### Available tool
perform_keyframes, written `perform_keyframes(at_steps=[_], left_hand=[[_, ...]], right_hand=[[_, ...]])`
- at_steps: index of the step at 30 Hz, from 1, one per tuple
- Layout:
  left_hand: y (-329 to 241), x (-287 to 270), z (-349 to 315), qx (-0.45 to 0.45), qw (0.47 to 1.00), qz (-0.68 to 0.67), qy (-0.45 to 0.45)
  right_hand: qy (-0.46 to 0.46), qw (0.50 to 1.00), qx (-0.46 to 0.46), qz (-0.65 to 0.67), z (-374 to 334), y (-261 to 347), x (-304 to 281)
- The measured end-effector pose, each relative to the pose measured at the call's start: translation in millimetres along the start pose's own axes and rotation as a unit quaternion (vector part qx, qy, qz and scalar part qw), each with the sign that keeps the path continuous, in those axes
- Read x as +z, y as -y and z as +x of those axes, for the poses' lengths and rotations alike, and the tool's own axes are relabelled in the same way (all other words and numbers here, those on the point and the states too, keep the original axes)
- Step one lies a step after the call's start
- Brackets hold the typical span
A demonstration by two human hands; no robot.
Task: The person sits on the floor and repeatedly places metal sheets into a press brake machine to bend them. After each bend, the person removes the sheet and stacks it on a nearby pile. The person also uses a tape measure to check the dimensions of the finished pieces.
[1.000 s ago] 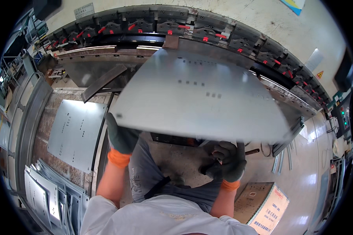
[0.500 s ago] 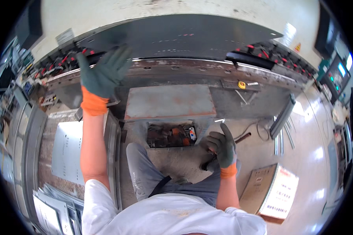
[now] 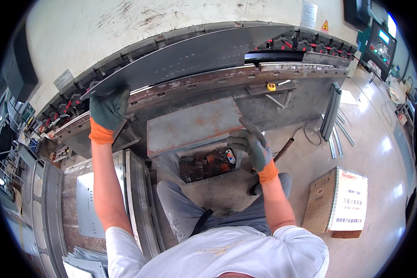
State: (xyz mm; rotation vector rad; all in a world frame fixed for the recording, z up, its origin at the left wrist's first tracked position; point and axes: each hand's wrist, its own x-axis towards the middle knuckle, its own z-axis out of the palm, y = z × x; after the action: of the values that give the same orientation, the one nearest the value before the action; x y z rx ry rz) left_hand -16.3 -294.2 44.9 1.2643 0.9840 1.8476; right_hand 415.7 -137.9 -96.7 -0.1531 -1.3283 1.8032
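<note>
Nearest the camera: the person's white shirt and grey trousers, with both forearms rising from the lower edge.

Right hand (image 3: 252,147), in a grey glove with an orange cuff, is held above the floor in front of the machine. Its grip is clenched around a short dark rod-like tool (image 3: 251,126); what kind of tool cannot be told.

Low on the right, a cardboard box (image 3: 339,200) stands on the floor, brown with a white rectangular label bearing red and dark print on the face toward the camera.

On the left, flat grey metal panels (image 3: 90,204) lie stacked beside a rack.

Below the machine front, an open tray of small parts (image 3: 207,163) sits on the floor.

Left hand (image 3: 107,111), gloved the same way, is raised to the press brake (image 3: 208,78). Its grip is closed on the left end of the dark sheet-metal panel (image 3: 199,53), which stands nearly upright along the machine's tooling, its lower edge in the die line.

A yellow tape measure (image 3: 271,86) rests on the machine front, right of centre.

Farthest: a white rectangular notice (image 3: 308,14) and a yellow triangular warning sign (image 3: 325,26) on the wall, upper right; a small pale label plate (image 3: 63,79) on the machine's left
</note>
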Motion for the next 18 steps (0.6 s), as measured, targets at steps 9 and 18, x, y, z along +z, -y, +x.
perform_keyframes(at_steps=[9, 18], left_hand=[[-0.5, -1.2, 9.0, -0.051, 0.970, -0.229, -0.059], [-3.5, 30.9, 3.9, 0.214, 0.779, 0.586, -0.059]], right_hand=[[0.017, 1.000, 0.011, -0.008, 1.5, -4.9, 4.4], [0.014, 0.999, 0.031, 0.012, 2.4, -12.5, 12.3]])
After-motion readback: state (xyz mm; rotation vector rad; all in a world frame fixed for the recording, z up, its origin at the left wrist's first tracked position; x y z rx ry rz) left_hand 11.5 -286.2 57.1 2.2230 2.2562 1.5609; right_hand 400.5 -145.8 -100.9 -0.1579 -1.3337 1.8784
